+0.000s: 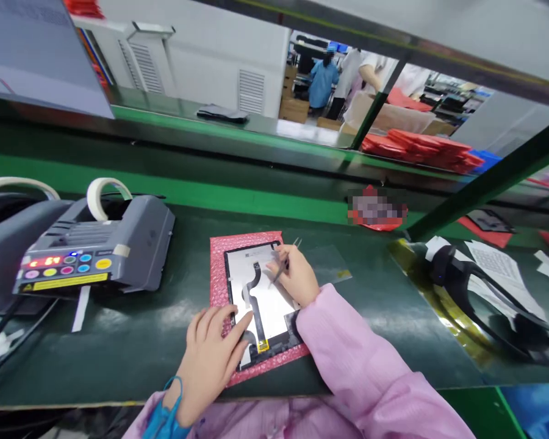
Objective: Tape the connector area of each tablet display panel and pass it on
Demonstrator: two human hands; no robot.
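**Both hands on a panel laid over pink bubble wrap**

A white panel with a black frame lies flat on a sheet of pink bubble wrap, near the front edge of the dark green tabletop. A black flex cable curves across its face.

The left hand is spread open, its fingertips pressing the panel's lower left corner. The right hand is over the upper right part, fingers pinched around thin tweezers whose tips point down at the panel.

A clear film lies just beside the right hand. Well to the left stands a grey tape dispenser with a tape roll on top. To the right, apart from the panel, a black scanner rests on printed papers. Nothing lies between the hands and the panel.
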